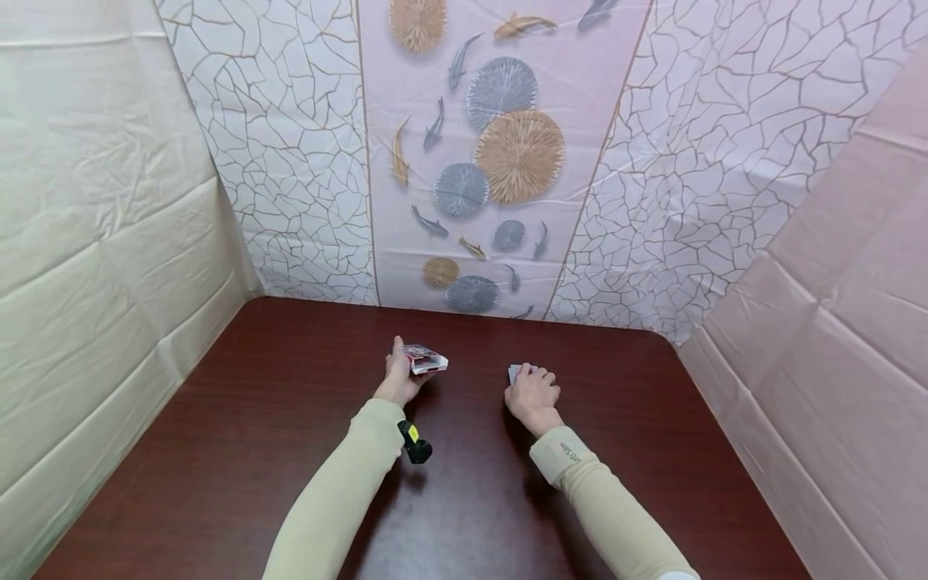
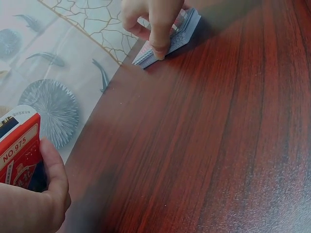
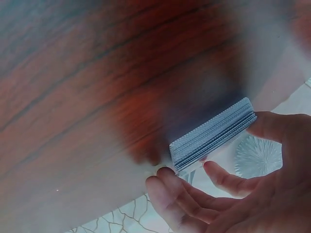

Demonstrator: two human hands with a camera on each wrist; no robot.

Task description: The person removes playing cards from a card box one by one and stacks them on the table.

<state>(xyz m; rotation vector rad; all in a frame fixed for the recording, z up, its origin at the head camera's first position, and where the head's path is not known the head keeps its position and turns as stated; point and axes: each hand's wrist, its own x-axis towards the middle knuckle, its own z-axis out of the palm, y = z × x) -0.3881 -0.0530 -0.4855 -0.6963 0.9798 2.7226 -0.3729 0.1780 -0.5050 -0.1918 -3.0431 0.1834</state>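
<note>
Head view, nearest first: pale sleeves point(image 1: 344, 483) reach in from seven and five o'clock over the dark red-brown table point(image 1: 464, 515), with a black device point(image 1: 418, 451) at the left wrist. Toward five o'clock of centre, the right hand point(image 1: 532, 395) pinches a deck of cards point(image 3: 214, 136) between thumb and fingers; whether the deck touches the wood, I cannot tell. Slightly farther, toward seven o'clock, the left hand point(image 1: 401, 379) grips a red card box point(image 1: 426, 359) marked NO.975. Beyond, at twelve o'clock, hangs a fish-patterned backdrop point(image 1: 464, 266).
</note>
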